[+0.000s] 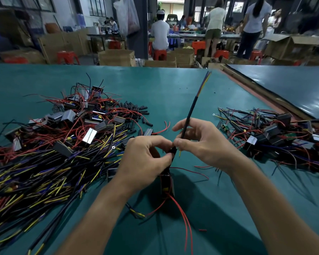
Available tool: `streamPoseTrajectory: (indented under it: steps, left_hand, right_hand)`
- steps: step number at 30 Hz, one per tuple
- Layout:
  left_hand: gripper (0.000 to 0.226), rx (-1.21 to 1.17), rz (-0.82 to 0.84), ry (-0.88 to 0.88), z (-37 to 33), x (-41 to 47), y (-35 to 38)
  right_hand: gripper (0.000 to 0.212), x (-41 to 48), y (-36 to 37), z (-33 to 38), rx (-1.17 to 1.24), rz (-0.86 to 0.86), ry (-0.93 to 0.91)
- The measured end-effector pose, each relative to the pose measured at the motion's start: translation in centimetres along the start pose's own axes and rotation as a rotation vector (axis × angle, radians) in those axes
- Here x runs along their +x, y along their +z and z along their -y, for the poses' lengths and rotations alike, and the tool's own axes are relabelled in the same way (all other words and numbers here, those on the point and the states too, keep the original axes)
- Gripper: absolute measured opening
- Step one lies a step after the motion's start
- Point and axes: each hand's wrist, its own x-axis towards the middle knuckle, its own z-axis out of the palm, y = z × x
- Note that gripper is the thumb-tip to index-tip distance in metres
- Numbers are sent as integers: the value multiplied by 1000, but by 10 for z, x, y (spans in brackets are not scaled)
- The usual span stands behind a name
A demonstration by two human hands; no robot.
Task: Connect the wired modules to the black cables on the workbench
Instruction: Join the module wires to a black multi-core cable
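L hand (145,159) and R hand (204,144) meet mid-bench, thumbs & forefingers nearly touching. R hand pinches the black cable (191,111) near its lower end. The cable slants up & away, far end fanned into blue/yellow/red cores. L hand, fingers curled, pinches a small dark piece at the cable's lower end. It's prob the joint w/ a module lead, but too small to tell sleeve from wire.

Green workbench (164,89) lies under everything. Big heap (53,153) on the L holds loose black cables w/ yellow & blue tips, mixed w/ modules & red wire. Smaller heap (276,137) on the R looks like finished sets, cables already on modules. Short black sleeves (134,109) are scattered behind the big heap. The module (167,186) hangs just below the hands, its red leads (182,214) trailing toward the person. A yellow tip (180,154) sticks out just under the R thumb.

Step, my read: mid-joint on one cable/module pair, not done yet. Next needs both pinches firm while the ends are mated, w/ the yellow tip matched to its partner. After that the set prob goes on the smaller heap.
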Motion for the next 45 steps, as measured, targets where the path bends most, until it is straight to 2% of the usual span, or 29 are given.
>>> streamPoseTrajectory:
  steps: [10,17,24,28,39,45]
  left_hand:
    - [6,-29,-54,-41,0,2,2]
    - [14,-38,-84,-112,-1,4,3]
    - [9,-124,-43,-157,-3,4,2]
    - [16,-120,-72,-146,-3,4,2]
    - [11,-54,-33,-80,2,2,3]
    - [10,-84,-41,-40,0,2,3]
  right_hand:
    - [28,1,7,-1,35,-67,-35]
    - [38,0,-1,-2,20,25,-20]
    - [31,0,2,-3,-13,-13,-13]
    - [33,-1,1,-2,-22,15,-16]
    - [29,-3,-3,1,-143,55,-91]
    - [28,-2,-5,0,-115,36,-91]
